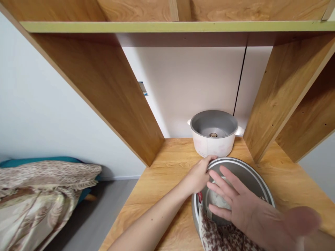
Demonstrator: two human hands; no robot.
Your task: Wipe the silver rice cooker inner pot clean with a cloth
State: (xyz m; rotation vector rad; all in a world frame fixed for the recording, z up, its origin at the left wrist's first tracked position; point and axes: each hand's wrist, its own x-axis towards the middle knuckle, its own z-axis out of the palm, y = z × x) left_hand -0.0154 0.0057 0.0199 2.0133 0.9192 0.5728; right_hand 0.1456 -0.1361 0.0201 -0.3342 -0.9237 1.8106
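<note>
Grey bowl [252, 176] sits partly hidden, left hand [199, 175] clamped on its rim, right hand [242, 205] spread-fingered before it; patterned cloth [209, 228] runs out of view. Wooden desk [162, 177], pale wall [78, 132].

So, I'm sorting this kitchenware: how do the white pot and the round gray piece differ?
The white pot stands farther back; the round gray piece sits nearer, its rim gripped by the left hand. A patterned cloth covers part of the gray piece, but none touches the pot. Both are round and show gray surfaces.
</note>
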